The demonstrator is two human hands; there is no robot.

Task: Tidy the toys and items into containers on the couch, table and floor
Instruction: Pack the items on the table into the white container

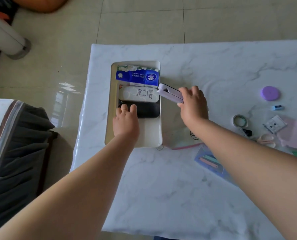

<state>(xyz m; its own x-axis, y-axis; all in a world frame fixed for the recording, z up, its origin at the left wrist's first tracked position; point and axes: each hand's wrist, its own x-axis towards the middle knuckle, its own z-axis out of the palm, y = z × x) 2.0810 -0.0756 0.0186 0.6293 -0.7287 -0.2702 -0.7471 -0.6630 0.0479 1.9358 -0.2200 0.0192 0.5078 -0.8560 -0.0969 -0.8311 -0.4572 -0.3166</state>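
Observation:
A white tray (151,135) sits on the marble table and holds blue tissue packs (137,77), a white case with black lettering (138,94) and a black case (147,110). My left hand (126,121) rests inside the tray with its fingers on the black case. My right hand (192,104) grips a lilac, black-sided device (169,93), held tilted just past the tray's right rim.
To the right lie a purple disc (270,93), a small blue item (277,107), a tape roll (239,120), a clear packet (275,125), a pink sheet (295,134) and a zip pouch of coloured pens (210,162). A grey fabric bag (21,153) stands at the left on the tiled floor.

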